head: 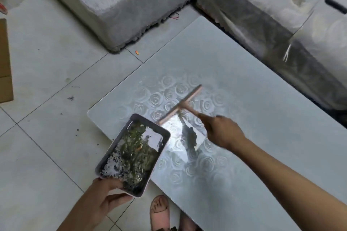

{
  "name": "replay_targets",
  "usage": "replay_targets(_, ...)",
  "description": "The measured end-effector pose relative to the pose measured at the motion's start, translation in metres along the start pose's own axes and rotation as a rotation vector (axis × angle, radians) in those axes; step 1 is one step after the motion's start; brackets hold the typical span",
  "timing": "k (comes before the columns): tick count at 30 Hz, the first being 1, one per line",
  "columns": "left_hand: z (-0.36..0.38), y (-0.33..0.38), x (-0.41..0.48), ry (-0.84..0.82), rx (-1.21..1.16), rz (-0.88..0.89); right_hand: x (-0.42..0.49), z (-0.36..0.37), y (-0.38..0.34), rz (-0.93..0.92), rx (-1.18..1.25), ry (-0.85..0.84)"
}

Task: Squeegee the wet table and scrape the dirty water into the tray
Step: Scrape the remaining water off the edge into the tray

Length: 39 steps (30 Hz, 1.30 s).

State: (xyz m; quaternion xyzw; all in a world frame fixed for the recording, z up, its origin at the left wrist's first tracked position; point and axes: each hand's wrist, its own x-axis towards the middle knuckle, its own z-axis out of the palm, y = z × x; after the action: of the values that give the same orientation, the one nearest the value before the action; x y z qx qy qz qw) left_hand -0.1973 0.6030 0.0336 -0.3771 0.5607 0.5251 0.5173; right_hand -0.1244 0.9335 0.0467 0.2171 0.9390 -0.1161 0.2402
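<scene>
A low glossy table [253,99] with a rose pattern fills the right half of the head view. My right hand [223,131] is shut on the handle of a pink squeegee [180,107], whose blade lies slantwise on the wet tabletop near the left edge. My left hand [105,195] grips the near end of a white tray [159,133] that holds dark dirty water and debris. The tray is tilted, and its far end meets the table's left edge just below the blade. A wet reflective patch spreads between the blade and my right hand.
A grey fabric sofa [122,5] wraps around the far and right sides of the table. The tiled floor [47,62] to the left carries dark crumbs and a small orange scrap [137,52]. A cardboard box [4,65] stands at the left edge. My sandalled foot [159,212] is below the tray.
</scene>
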Motion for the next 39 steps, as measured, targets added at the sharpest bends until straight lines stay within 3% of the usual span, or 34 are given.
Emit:
replay_targets(3,0.013,-0.002,0.003,-0.04,0.032,-0.029,0.026,0.001,0.005,0.052,-0.01,-0.025)
replay_targets(7,0.033,-0.007,0.003,-0.023,0.099,-0.034,-0.065,0.055,0.06,0.065,0.045,-0.08)
replay_targets(11,0.055,-0.015,-0.002,-0.008,0.065,0.015,-0.122,0.054,0.103,0.126,0.044,-0.153)
replay_targets(16,0.08,-0.027,-0.008,0.019,0.084,0.0,-0.059,0.003,0.11,0.021,0.008,0.011)
replay_targets(20,0.099,-0.033,-0.009,0.046,0.056,0.0,-0.012,0.001,0.12,0.059,0.016,-0.018)
replay_targets(27,0.12,-0.04,-0.026,0.053,0.0,-0.003,-0.132,0.07,0.177,0.176,0.169,-0.078)
replay_targets(34,0.12,-0.03,-0.03,0.067,-0.029,0.053,-0.081,-0.004,0.138,0.046,0.209,0.094)
replay_targets(39,0.109,-0.017,-0.019,0.081,-0.008,0.047,-0.021,-0.043,0.092,-0.032,0.298,-0.05)
